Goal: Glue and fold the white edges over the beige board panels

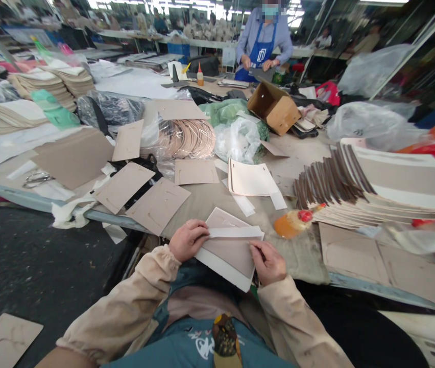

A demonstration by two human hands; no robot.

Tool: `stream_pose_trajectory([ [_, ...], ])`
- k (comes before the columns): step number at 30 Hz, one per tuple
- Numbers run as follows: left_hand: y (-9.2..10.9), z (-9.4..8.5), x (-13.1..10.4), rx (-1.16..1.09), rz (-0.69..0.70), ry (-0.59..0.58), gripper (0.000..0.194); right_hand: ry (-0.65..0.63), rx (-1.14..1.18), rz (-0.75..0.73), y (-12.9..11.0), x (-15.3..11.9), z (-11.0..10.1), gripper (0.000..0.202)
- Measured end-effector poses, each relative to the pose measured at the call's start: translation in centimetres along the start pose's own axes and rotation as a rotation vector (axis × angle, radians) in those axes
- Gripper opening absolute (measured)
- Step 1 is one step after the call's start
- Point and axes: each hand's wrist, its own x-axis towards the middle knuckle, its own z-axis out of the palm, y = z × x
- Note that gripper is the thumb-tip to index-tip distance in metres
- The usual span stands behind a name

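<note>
A white strip [236, 232] runs across a taupe panel [228, 255] at the table's front edge. My left hand [190, 239] pinches the strip's left end, fingers closed over the panel's edge. With thumb and fingers together, my right hand [268, 261] grips the panel's right edge, close to the strip's other end. A white margin shows along the panel's lower side. To the right lies a bottle of amber liquid with a red tip [294, 223]. Beyond my hands is a small stack of cream panels [251, 178] with white strips under it.
Flat taupe panels [159, 204] lie to the left, near scissors [37, 179]. A fanned stack of panels [386, 179] stands at right. Behind are bagged round pieces [187, 138] and a cardboard box [274, 108]. A person in a blue apron [259, 48] works across the table.
</note>
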Motion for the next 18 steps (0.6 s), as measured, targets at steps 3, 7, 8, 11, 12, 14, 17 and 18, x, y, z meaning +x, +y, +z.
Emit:
stream_pose_trajectory([
  [3,0.07,0.03,-0.01,0.004,-0.007,-0.004,0.014,0.005,-0.002,-0.017,-0.02,-0.01,0.03,0.015],
  [7,0.16,0.03,0.02,0.007,-0.003,-0.002,0.013,0.013,-0.012,-0.029,0.00,-0.10,0.09,0.015],
  [8,0.18,0.03,0.01,0.007,-0.001,0.002,0.013,0.019,-0.015,-0.031,0.00,-0.13,0.09,0.016],
  [11,0.20,0.04,-0.02,0.008,0.004,0.015,0.013,0.029,-0.024,-0.041,-0.03,-0.19,0.10,0.016],
  [12,0.22,0.04,-0.03,0.009,0.003,0.018,0.014,0.031,-0.027,-0.045,-0.05,-0.20,0.12,0.016],
  [14,0.24,0.07,-0.07,0.012,0.001,0.024,0.014,0.034,-0.032,-0.048,-0.10,-0.20,0.16,0.016],
  [17,0.27,0.14,-0.15,0.016,-0.001,0.036,0.015,0.041,-0.036,-0.052,-0.18,-0.19,0.22,0.016],
  [18,0.28,0.16,-0.18,0.018,-0.002,0.038,0.014,0.042,-0.039,-0.056,-0.20,-0.20,0.24,0.016],
])
